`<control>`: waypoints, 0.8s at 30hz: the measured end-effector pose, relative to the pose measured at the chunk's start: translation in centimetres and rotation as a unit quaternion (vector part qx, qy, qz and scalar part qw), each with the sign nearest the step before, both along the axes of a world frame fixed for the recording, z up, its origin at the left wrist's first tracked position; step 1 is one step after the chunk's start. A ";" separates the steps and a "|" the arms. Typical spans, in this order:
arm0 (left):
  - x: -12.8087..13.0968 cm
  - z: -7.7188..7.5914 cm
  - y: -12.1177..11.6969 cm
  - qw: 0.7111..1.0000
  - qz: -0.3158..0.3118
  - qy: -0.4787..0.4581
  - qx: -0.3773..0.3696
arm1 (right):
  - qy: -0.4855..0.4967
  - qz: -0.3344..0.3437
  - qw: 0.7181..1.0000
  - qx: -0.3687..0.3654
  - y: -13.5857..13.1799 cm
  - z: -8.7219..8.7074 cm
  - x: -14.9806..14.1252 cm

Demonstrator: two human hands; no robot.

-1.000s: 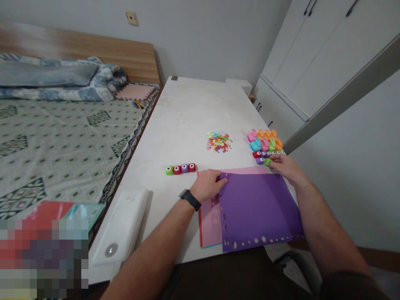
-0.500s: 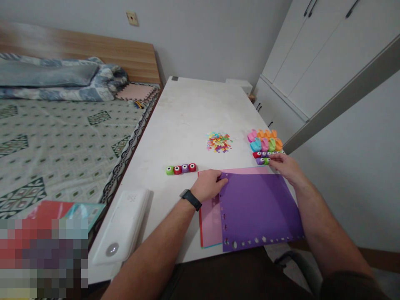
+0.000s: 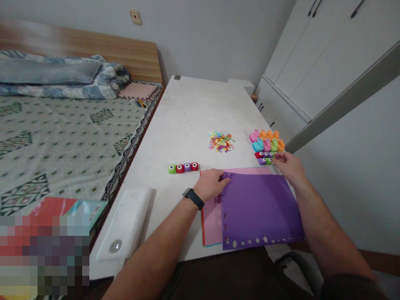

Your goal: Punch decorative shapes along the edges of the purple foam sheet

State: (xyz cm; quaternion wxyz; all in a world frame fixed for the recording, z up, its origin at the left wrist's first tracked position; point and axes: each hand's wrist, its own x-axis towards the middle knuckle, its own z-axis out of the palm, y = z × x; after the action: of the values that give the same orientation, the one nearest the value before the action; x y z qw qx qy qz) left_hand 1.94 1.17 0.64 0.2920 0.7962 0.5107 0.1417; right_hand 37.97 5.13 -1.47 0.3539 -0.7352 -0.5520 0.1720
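Note:
My left hand (image 3: pixel 211 184) is closed on the upper left corner of a purple sheet of paper (image 3: pixel 259 208), thumb lying on top. Small punched holes run along that sheet's left and bottom edges. Beneath it lies a pink sheet (image 3: pixel 211 229), with red and blue edges peeking out. My right hand (image 3: pixel 289 166) is at the right end of two rows of small craft punches (image 3: pixel 264 157), its fingers bent and drawn together; they cover whatever is between them. Behind these rows stand larger pink, orange, blue and green punches (image 3: pixel 267 144).
Several small punches (image 3: pixel 183 168) stand in a row left of the sheets. A pile of colourful paper cutouts (image 3: pixel 221 142) lies mid-table. A white power bank (image 3: pixel 125 225) is at the table's left edge, beside a bed (image 3: pixel 68 137). Cabinets (image 3: pixel 337 54) rise on the right.
My right hand has shifted slightly right along the small punches and now covers the end of their rows. My left hand stays on the purple sheet. The view has moved a little.

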 end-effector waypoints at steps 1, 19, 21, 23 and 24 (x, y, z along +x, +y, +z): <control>0.0 0.0 0.0 1.000 0.000 -0.001 0.002 | -0.019 -0.011 1.000 0.009 -0.1 0.4 -0.3; 0.2 -1.4 -0.1 0.997 0.016 -0.053 0.053 | -0.098 0.452 0.886 0.031 1.5 8.0 -26.2; 0.3 -1.9 -0.1 0.994 0.026 -0.069 0.075 | -0.138 0.490 0.861 0.020 2.4 7.4 -29.3; 0.4 -2.5 0.0 0.995 0.028 -0.060 0.077 | -0.172 0.520 0.837 0.006 3.1 6.7 -31.9; 0.5 -2.7 0.1 0.995 0.027 -0.055 0.082 | -0.188 0.527 0.829 -0.001 3.4 6.3 -33.0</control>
State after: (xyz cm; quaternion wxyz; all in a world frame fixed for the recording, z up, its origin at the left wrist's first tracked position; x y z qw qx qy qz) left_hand 2.39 1.25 -2.06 0.2495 0.7941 0.5021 0.2346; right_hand 4.97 8.56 4.82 0.0981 -0.3507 -0.9115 0.1912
